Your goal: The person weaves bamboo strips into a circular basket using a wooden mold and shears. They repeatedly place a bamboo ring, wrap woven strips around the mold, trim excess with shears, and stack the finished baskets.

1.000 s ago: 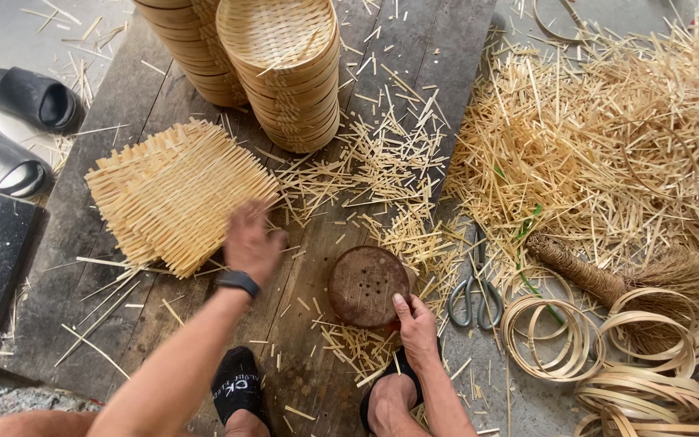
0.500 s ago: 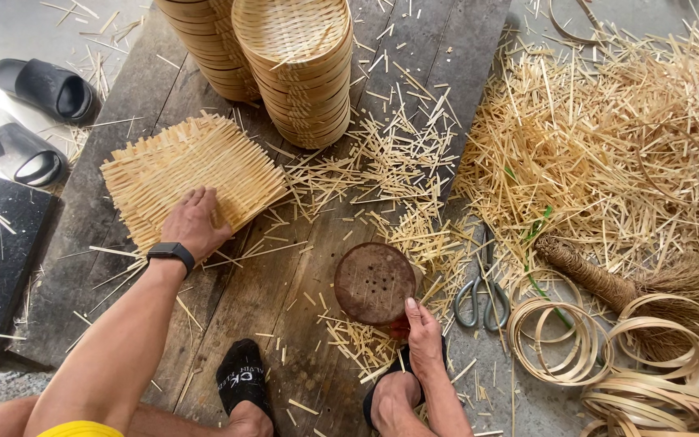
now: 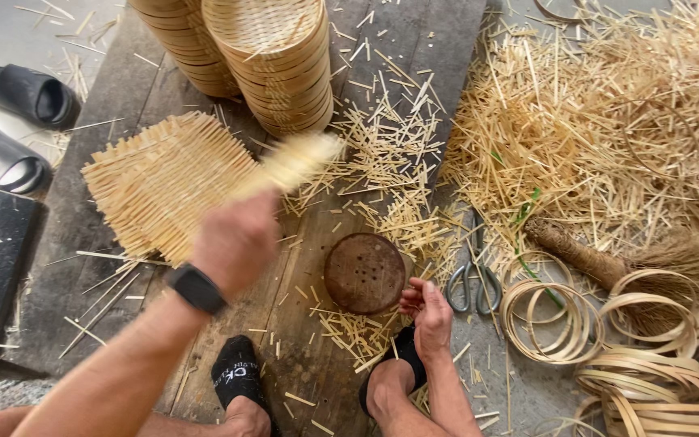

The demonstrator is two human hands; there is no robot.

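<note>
Left hand point(image 3: 235, 243) is closed on a blurred bundle of bamboo strips point(image 3: 293, 162), held above the woven mat point(image 3: 163, 182) (mat lies on the planks point(image 3: 301, 267)). Right hand point(image 3: 428, 314), fingers loosely curled and empty, rests beside the round perforated disc point(image 3: 364, 273).

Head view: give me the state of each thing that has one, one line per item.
left hand: raised, closed on a blurred bundle of strips
right hand: open, beside the round brown disc
woven mat: flat on the board, edges untrimmed
basket stacks: nested, upright
scissors: lying closed
bamboo rings: loose pile on the floor
</note>
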